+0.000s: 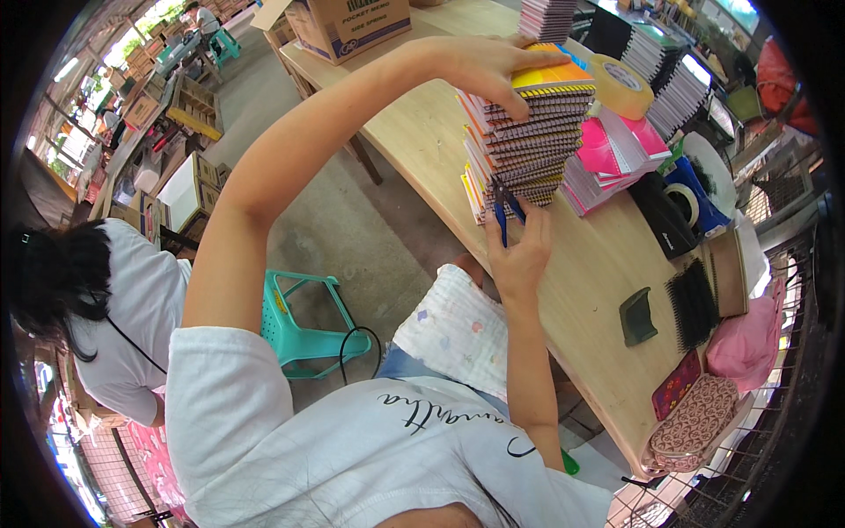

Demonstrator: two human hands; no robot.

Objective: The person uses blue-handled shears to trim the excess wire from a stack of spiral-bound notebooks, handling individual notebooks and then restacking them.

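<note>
A tall stack of spiral notebooks [537, 132] stands on the table with its wire bindings toward me and a yellow-orange cover on top. My left hand [493, 70] grips its upper end, fingers laid over the top cover and thumb pressed down on the bindings. Low at the same stack, my right hand [521, 255] is closed around blue-handled pliers [502, 209]. Their dark jaws touch or nearly touch the lower bindings; exactly where the tips sit is too small to tell.
Right of the stack, a tape roll [621, 86] rests on pink notebooks [616, 158]. Farther along the wooden table [422, 132] are a cardboard box [348, 26], black combs of wire [691, 304] and a patterned pouch [695, 422]. A co-worker [123, 308] and a green stool [308, 330] are at left.
</note>
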